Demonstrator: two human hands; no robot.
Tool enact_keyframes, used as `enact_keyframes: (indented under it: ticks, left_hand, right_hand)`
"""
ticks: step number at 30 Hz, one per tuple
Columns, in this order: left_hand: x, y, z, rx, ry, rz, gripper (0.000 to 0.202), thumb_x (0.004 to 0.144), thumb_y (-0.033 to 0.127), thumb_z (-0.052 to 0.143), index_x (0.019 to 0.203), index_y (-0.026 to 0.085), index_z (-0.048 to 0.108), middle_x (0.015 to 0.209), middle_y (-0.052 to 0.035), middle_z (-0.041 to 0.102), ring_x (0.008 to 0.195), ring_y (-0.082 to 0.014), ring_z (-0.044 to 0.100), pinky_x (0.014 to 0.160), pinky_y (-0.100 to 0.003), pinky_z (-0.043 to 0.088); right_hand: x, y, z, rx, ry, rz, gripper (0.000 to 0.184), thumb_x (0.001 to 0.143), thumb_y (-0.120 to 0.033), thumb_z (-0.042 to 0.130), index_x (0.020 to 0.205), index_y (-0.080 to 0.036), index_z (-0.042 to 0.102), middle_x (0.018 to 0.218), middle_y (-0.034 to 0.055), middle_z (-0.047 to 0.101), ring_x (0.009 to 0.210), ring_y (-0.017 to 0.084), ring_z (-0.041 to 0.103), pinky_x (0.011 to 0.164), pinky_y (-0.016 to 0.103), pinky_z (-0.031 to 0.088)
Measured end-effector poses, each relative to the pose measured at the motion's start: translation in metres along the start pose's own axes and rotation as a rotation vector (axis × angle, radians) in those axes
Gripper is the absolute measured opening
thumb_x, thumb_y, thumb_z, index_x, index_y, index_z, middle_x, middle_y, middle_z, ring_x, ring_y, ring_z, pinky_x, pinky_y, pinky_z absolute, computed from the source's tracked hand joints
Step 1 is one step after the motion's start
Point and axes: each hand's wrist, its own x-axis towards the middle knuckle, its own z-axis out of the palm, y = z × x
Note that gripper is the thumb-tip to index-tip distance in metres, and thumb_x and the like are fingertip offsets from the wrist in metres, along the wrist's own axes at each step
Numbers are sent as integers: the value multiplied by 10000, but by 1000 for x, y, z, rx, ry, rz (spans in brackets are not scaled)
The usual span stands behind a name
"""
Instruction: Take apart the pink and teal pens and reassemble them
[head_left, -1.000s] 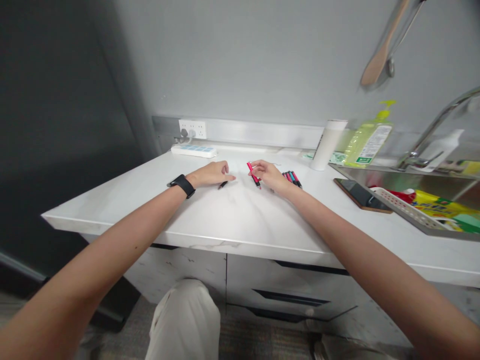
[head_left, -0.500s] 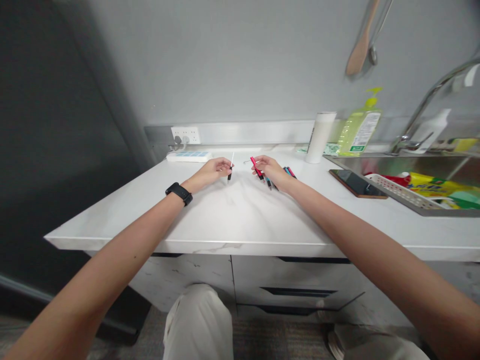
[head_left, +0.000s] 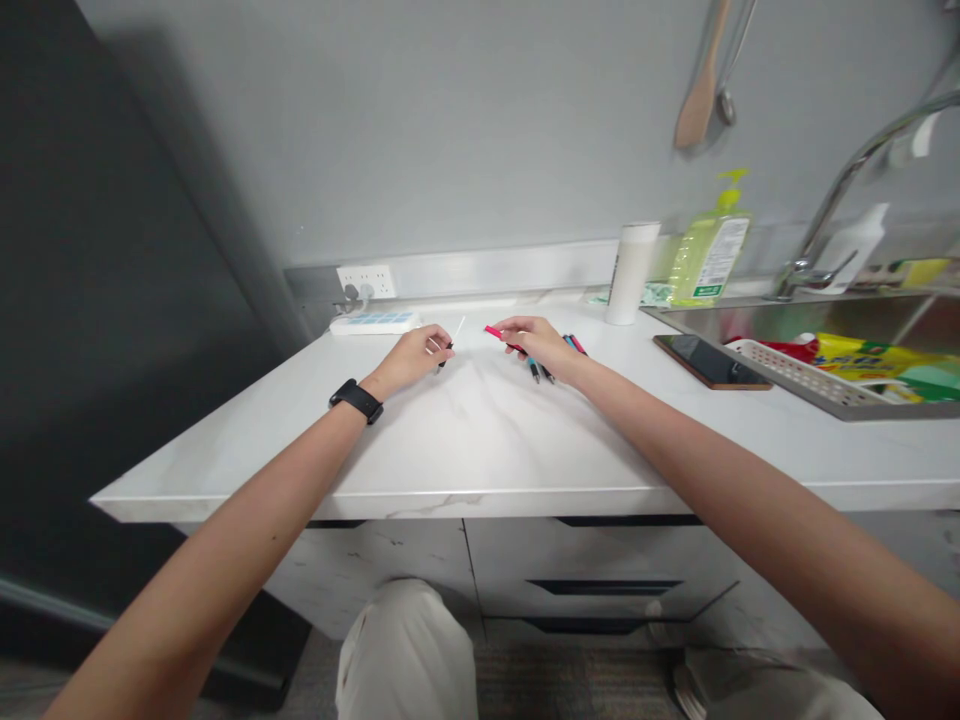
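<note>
My left hand (head_left: 414,358), a black watch on its wrist, pinches a black pen grip with a thin white refill (head_left: 459,328) sticking up out of it. Between the fingers of my right hand (head_left: 541,342) is a pinkish-red pen barrel (head_left: 493,332), tilted nearly flat and pointing left. The two hands are apart, just above the counter. Several more pens lie beneath and beside my right hand, among them a blue-and-black pen (head_left: 533,370) and a pink pen (head_left: 577,344); my hand partly covers them.
The white counter (head_left: 465,440) meets a grey wall. A power strip (head_left: 375,323) sits at the back left. To the right stand a white canister (head_left: 633,275) and a yellow-green soap bottle (head_left: 711,250). A phone (head_left: 709,362) lies by the sink (head_left: 862,408), which holds packets and a white rack.
The red barrel in my right hand has tipped from steep to nearly flat. My left hand has moved slightly left and down, tilting the black grip and refill. The view has shifted slightly.
</note>
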Motion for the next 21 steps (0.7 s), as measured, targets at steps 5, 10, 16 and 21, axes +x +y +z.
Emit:
enact_keyframes:
  ticks: [5,10,16,21]
  left_hand:
    - [-2,3,-5,163,-18,83,113,727,265,596,799,180,606,825,-39,649,725,-150,573,711,-287,446]
    - [-3,5,-9,239,-53,129,136,741,270,570,818,175,629,860,-57,653,748,-165,578,722,-295,444]
    - [-4,10,-7,260,-87,155,155,760,279,552,832,180,646,859,-61,655,758,-173,587,734,-299,445]
    - [-5,13,-4,241,-104,200,164,770,277,554,848,185,664,875,-59,662,767,-173,595,761,-309,451]
  right_hand:
    - [-3,-4,0,7,46,9,95,710,-104,661,789,-146,629,683,18,627,594,102,578,430,174,347]
    - [0,-2,0,30,70,1,133,677,-92,692,759,-148,603,644,5,622,572,102,578,432,177,344]
    - [0,1,1,-3,34,-5,124,686,-92,677,768,-153,606,617,-1,625,570,100,577,432,172,342]
    - [0,3,1,-48,-2,-13,136,683,-92,673,786,-154,609,652,5,647,561,91,560,436,172,360]
